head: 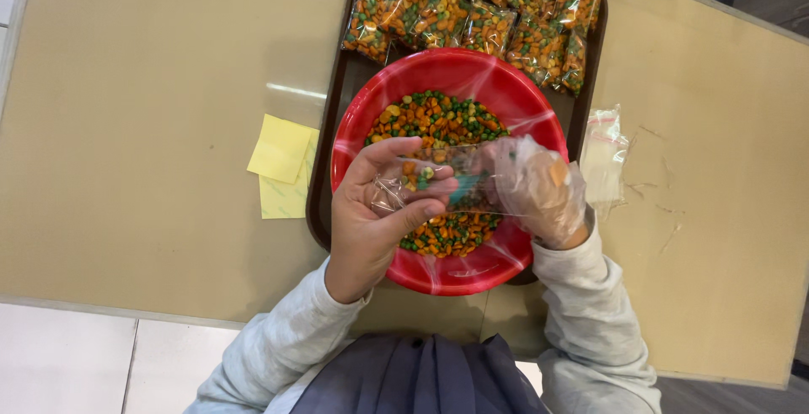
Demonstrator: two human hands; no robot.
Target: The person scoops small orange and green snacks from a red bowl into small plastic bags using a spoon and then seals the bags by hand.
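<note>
The left hand (371,212) is bare and its grip is clamped on a small clear bag (421,185), thumb on the near side and fingers on the far side. The bag sits between both hands, just above the near half of a red bowl (472,72), and already holds a little of the orange, green and yellow mix. The right hand (535,188) wears a thin clear glove and meets the bag's other end; its grip looks closed there, though the glove and plastic blur the fingers, so I cannot tell exactly how it pinches.

The bowl is filled with the same mix (438,119) and rests on a dark brown tray (324,169). At the tray's far end lie filled bags (480,9), packed close together. Yellow notes (282,165) lie on the tan worktop (152,127), touching the tray's left edge. Empty bags (605,157) lie just right of the tray.
</note>
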